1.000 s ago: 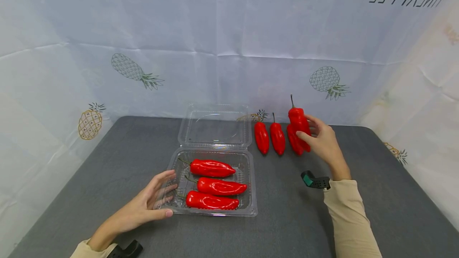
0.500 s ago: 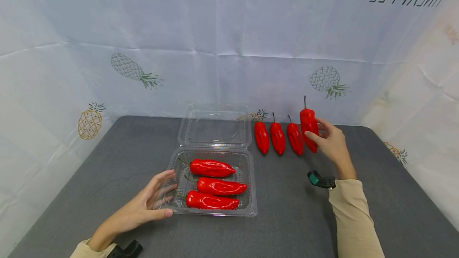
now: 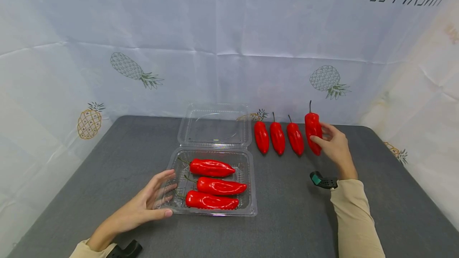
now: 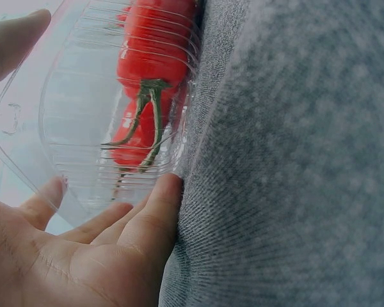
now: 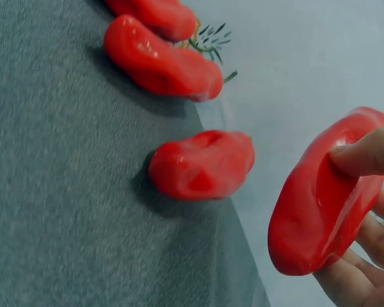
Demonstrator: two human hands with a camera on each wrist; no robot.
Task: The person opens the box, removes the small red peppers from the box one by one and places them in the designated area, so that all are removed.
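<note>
Between thumb and fingers, my right hand (image 3: 335, 145) pinches a red chili pepper (image 3: 312, 128), its tip down and stem up, at the right end of a row. In the right wrist view the held pepper (image 5: 317, 211) appears off the table. Three peppers lie left of it, including a nearby pepper (image 3: 295, 138). My left hand (image 3: 141, 204) rests against the left side of a clear plastic clamshell box (image 3: 253, 194), fingers loosely extended along its wall. Inside the box lie three red peppers (image 3: 216, 186), stems to the left; ribbed plastic (image 4: 83, 160) covers them in the left wrist view.
The clear lid (image 3: 215, 126) stands open behind the box, leaning toward the white pineapple-print cloth (image 3: 229, 79). A dark grey table (image 3: 279, 218) extends under everything, its back edge close behind the pepper row.
My right hand has moved right with its pepper, away from the third pepper in the row, then lowered slightly. The left hand, box and other peppers have stayed put.
</note>
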